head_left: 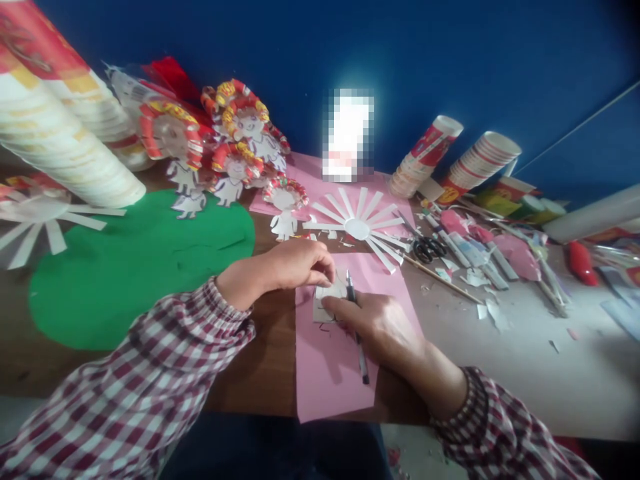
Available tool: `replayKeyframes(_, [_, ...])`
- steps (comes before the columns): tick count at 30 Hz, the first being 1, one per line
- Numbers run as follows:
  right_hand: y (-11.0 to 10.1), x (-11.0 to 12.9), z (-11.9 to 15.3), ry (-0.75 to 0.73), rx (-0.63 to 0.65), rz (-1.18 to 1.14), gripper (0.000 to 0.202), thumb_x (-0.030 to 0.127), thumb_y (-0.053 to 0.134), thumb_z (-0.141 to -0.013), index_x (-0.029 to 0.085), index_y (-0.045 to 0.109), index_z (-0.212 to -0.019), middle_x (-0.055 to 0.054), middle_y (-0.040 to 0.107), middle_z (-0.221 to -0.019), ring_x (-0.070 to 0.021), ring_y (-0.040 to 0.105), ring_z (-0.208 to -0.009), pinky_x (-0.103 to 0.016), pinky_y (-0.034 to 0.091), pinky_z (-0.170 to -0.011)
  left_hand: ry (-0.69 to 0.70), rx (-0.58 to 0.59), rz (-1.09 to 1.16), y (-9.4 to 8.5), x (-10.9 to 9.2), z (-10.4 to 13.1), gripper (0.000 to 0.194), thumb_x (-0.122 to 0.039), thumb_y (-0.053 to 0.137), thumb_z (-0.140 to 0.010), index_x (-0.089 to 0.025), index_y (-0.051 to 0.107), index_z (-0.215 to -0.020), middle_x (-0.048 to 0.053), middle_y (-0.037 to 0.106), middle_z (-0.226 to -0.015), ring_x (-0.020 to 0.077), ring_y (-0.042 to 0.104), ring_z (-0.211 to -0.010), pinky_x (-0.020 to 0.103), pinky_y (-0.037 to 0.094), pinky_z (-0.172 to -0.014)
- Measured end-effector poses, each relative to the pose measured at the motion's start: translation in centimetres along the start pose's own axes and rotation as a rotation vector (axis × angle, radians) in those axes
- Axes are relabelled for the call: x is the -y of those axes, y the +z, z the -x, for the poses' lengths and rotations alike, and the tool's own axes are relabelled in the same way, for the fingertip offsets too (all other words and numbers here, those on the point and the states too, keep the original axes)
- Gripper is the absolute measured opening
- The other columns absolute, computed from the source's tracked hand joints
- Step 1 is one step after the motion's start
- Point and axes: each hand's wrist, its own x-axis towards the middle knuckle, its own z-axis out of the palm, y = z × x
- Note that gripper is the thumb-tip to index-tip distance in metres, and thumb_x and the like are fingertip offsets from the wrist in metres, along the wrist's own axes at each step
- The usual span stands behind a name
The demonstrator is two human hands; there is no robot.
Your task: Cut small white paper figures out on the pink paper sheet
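Paper slip (319, 313): likely light, creasable; hold edges.
Left grip (296, 262), 12 o'clock, closure unclear; right grip (391, 328) clasps pen (351, 289).

The light is cool and rather dim, with a pale sheen over the right of the tabletop (540, 360). Soft shadows fall nearward across the pink sheet (320, 393). A pixelated bright patch (349, 133) (burnt out to white) glows against the dark blue wall (225, 40). Paper cups (60, 127) stretch and blur leftward; the upper right corner blackens.
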Motion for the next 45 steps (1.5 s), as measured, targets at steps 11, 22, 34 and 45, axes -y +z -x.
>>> replayKeyframes(11, [-0.4, 0.9, -0.8, 0.085, 0.104, 0.045, 0.033, 0.014, 0.049, -0.09, 0.027, 0.068, -0.113, 0.0, 0.051, -0.062, -0.0116, 0.035, -0.048, -0.027, 0.018, -0.047, -0.054, 0.013, -0.01, -0.2, -0.5, 0.0, 0.009, -0.022, 0.07, -0.078, -0.023, 0.077, -0.085, 0.0, 0.07, -0.087, 0.0134, 0.062, -0.077, 0.024, 0.04, -0.068])
replayKeyframes(22, [-0.5, 1.0, -0.6, 0.063, 0.107, 0.04, 0.031, 0.013, 0.048, -0.09, 0.024, 0.067, -0.112, -0.002, 0.058, -0.066, -0.0114, 0.04, -0.048, -0.028, 0.02, -0.046, 0.05, 0.092, -0.021, -0.9, 0.1, 0.4, 0.02, -0.025, 0.067, -0.08, -0.024, 0.078, -0.096, 0.003, 0.068, -0.092, 0.0135, 0.06, -0.077, 0.025, 0.043, -0.07])
replayKeyframes(34, [-0.1, 0.7, -0.3, 0.056, 0.038, 0.006, 0.033, 0.012, 0.046, -0.09, 0.025, 0.068, -0.112, -0.002, 0.057, -0.063, -0.0117, 0.043, -0.047, -0.026, 0.02, -0.046, 0.043, 0.1, 0.015, -1.0, 0.0, 0.7, 0.022, -0.028, 0.07, -0.079, -0.021, 0.077, -0.098, 0.004, 0.066, -0.092, 0.0131, 0.059, -0.076, 0.026, 0.044, -0.069])
replayKeyframes(45, [1.3, 0.3, -0.4, 0.227, -0.357, -0.959, 0.029, 0.039, 0.037, -0.101, 0.02, 0.049, -0.121, 0.003, 0.059, -0.069, -0.0102, 0.053, -0.052, -0.022, 0.043, -0.051, 0.005, 0.13, 0.009, -1.3, -0.5, 0.6, 0.023, -0.026, 0.071, -0.078, -0.02, 0.078, -0.1, 0.005, 0.067, -0.096, 0.0146, 0.059, -0.079, 0.025, 0.042, -0.073])
